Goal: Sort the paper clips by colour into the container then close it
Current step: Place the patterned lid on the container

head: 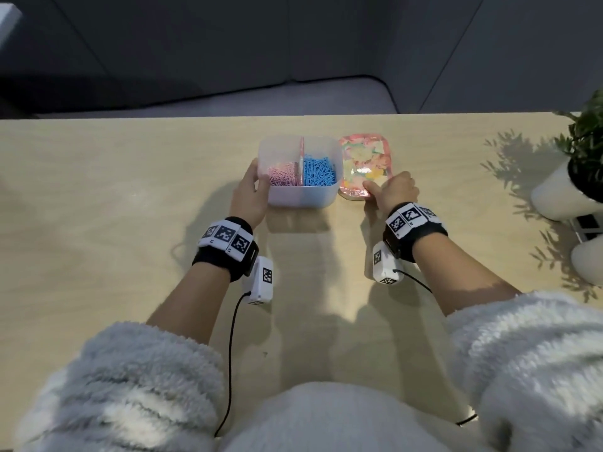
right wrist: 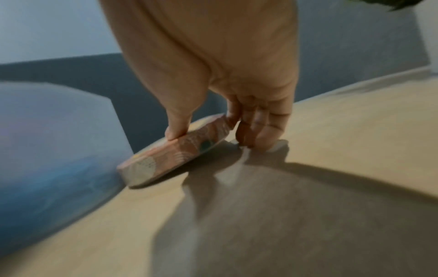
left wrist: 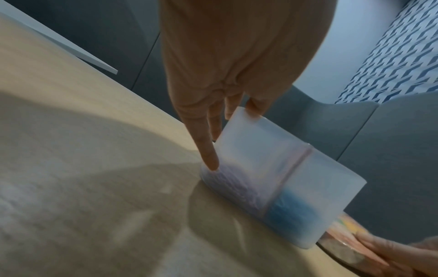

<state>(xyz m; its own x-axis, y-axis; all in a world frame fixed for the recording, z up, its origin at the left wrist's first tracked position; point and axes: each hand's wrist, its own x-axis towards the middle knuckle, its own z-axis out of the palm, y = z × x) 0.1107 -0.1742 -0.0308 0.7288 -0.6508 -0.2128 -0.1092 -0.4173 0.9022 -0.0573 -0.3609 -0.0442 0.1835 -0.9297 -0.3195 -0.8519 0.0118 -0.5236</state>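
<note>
A translucent white container (head: 301, 195) stands on the table, split in two by a divider. Pink paper clips (head: 282, 176) fill its left half and blue paper clips (head: 319, 171) its right half. My left hand (head: 256, 179) holds the container's left near corner, thumb on the near wall and fingers (left wrist: 214, 123) along the left wall. A flowered pink lid (head: 363, 158) lies just right of the container (right wrist: 59, 121). My right hand (head: 390, 188) pinches the lid's (right wrist: 175, 157) near right corner, thumb on top and fingers under it. That side is tilted up off the table.
A potted plant in a white pot (head: 566, 194) stands at the table's right edge, with another white object (head: 589, 262) in front of it. A grey sofa (head: 228, 99) sits beyond the table's far edge. Cables hang from both wrist cameras.
</note>
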